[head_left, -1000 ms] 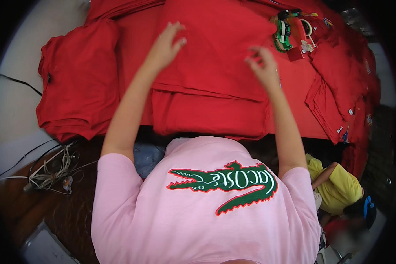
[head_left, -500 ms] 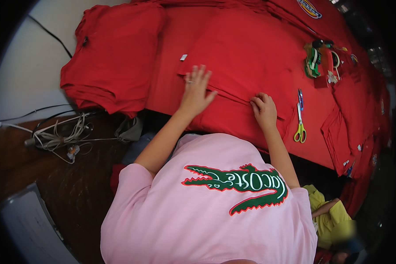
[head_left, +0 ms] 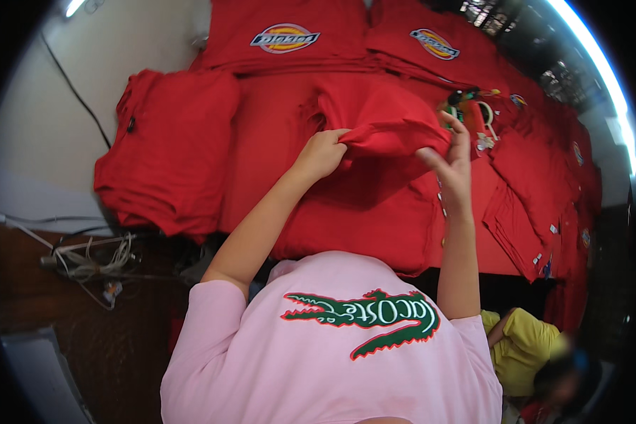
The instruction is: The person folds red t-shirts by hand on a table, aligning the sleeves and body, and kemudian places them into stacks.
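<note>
Though flat before, red garment [head_left: 392, 109] now aloft

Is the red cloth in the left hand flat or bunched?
Bunched: gripped by the left hand, the cloth bulges in loose folds.

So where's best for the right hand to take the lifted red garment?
On the red garment, probably the right end of the raised fold, from the right. The left hand pinches the left end, the fold runs rightward, and the right hand is spread open there.
</note>
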### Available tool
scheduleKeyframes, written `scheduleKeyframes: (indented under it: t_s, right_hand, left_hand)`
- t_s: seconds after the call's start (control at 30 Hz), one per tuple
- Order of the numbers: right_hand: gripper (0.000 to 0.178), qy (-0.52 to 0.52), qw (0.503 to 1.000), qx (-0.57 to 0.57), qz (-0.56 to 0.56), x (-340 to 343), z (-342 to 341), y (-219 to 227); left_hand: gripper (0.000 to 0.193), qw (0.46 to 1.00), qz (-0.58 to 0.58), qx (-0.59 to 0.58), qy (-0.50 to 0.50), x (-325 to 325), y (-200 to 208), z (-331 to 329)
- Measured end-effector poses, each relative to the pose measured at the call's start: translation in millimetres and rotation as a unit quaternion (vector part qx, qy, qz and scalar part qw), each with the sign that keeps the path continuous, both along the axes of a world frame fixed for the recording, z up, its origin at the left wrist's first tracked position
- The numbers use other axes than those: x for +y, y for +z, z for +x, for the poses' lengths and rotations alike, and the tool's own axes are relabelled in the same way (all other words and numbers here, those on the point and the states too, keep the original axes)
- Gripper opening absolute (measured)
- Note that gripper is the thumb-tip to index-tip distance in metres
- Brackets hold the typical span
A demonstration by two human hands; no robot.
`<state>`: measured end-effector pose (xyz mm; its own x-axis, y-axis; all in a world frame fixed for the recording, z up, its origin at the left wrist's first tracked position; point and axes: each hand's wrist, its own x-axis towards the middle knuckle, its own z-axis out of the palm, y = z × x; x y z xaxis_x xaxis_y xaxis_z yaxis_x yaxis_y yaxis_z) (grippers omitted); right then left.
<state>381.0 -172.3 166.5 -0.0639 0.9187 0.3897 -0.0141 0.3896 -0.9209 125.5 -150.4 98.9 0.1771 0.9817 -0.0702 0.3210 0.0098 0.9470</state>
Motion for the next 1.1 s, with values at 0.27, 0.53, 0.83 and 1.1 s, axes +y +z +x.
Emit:
scheduleKeyframes:
  t_s: [0.27,0.53,0.83,1.1]
  right_hand:
    - [0.063,-0.239,0.898,-0.366,-0.045,37,29,-90]
    - [0.029,0.258,0.804,0.26,-0.468,19,21,17]
    - [0.012,0.489,0.671,0.49,-0.266,-44,-77,137]
    - [0.027,0.264,0.79,0.429,-0.348,2,40,-2]
  left_hand:
    - [0.026,0.763,-0.079,-0.619,-0.168,-22,122,-2]
    - [0.078,0.983,-0.019,-0.16,-0.091,-17,56,-26]
    - [0.064,0.989,-0.014,0.041,0.14,-34,-135,-47]
    - [0.058,0.978,0.138,0.106,0.112,-10,-4,-98]
